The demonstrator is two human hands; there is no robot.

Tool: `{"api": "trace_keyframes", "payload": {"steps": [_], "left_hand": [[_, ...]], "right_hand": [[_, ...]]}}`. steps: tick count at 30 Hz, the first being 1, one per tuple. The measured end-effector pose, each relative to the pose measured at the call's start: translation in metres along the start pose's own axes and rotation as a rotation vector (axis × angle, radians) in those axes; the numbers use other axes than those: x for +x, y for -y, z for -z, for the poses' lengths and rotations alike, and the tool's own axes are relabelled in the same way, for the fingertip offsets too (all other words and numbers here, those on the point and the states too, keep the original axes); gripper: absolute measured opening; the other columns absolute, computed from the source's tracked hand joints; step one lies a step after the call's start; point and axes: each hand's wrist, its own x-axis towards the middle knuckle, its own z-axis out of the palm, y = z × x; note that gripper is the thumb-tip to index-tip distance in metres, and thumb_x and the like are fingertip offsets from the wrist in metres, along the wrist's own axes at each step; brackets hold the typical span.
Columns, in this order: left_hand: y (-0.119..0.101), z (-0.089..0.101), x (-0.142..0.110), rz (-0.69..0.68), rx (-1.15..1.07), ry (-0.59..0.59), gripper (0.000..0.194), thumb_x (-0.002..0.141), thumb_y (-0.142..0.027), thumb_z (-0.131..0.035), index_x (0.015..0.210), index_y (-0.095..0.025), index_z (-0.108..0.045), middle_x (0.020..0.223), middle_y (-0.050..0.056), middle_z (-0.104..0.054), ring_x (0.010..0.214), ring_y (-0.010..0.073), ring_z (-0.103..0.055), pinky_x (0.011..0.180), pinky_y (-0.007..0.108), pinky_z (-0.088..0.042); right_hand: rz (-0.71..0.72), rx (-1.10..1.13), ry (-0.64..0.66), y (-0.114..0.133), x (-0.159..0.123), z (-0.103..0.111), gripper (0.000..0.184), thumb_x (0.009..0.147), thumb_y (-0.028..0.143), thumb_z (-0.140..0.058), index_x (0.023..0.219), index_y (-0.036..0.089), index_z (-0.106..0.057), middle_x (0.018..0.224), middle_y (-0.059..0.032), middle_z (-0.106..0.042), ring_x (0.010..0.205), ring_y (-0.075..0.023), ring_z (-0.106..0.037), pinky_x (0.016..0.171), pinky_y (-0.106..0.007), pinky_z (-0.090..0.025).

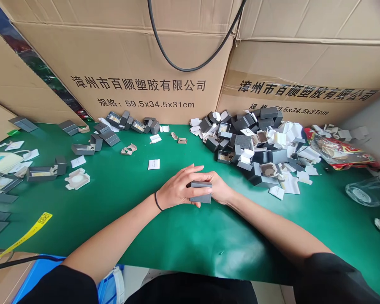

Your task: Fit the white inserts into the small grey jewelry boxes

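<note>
Between my two hands is a small dark grey box [201, 195], held just above the green tabletop. My left hand [181, 185] is wrapped over its left side, with a finger lying across the front face. My right hand [220, 188] grips the box from the right and behind; most of its fingers are hidden. The lid looks closed. Beyond my hands a small white card [153, 164] lies flat on the table. To the right rises a heap of similar grey boxes [243, 142], several of them open, mixed with white paper pieces [290, 184].
Opened boxes [44, 172] and paper inserts [77, 179] lie scattered at left. Big cardboard cartons [139, 63] wall the back, with a black cable [190, 69] hanging before them. A clear glass [367, 192] and a red food packet [342, 150] are at right, a yellow strap [34, 228] at lower left.
</note>
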Motion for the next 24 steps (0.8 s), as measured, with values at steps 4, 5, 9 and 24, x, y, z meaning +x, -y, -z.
{"api": "trace_keyframes", "payload": {"steps": [4,5,9,24], "left_hand": [[0.001,0.006,0.001,0.003,0.025,0.010,0.046,0.079,-0.021,-0.065,0.122,-0.029,-0.052,0.126,0.008,-0.052,0.131,0.0284,-0.039,0.099,0.039,-0.048],[0.001,0.007,0.002,0.009,0.039,0.009,0.045,0.079,-0.019,-0.064,0.122,-0.030,-0.052,0.126,0.008,-0.053,0.131,0.0284,-0.039,0.098,0.038,-0.049],[0.002,0.009,0.002,0.036,0.075,0.025,0.046,0.078,-0.022,-0.066,0.121,-0.033,-0.053,0.126,0.006,-0.054,0.130,0.0283,-0.040,0.095,0.038,-0.051],[0.019,0.012,0.020,-0.020,0.253,-0.028,0.043,0.081,-0.024,-0.063,0.122,-0.031,-0.052,0.139,0.007,-0.044,0.129,0.0253,-0.042,0.098,0.041,-0.049]], "right_hand": [[0.071,-0.099,0.069,0.006,0.001,0.003,0.022,0.067,0.030,-0.072,0.083,0.016,-0.067,0.070,-0.0006,-0.069,0.060,-0.0164,-0.065,0.053,-0.028,-0.053],[0.076,-0.113,0.061,0.006,0.002,0.003,0.023,0.067,0.029,-0.072,0.084,0.016,-0.065,0.071,-0.0008,-0.070,0.060,-0.0163,-0.065,0.054,-0.028,-0.053],[-0.020,-0.087,0.007,0.006,0.004,0.000,0.023,0.074,0.032,-0.064,0.089,0.016,-0.058,0.063,0.0004,-0.067,0.051,-0.0137,-0.062,0.043,-0.023,-0.047],[-0.102,0.442,0.176,0.020,0.008,0.021,0.034,0.076,0.043,-0.067,0.092,0.014,-0.060,0.082,-0.0035,-0.065,0.069,-0.0133,-0.062,0.068,-0.029,-0.050]]}}
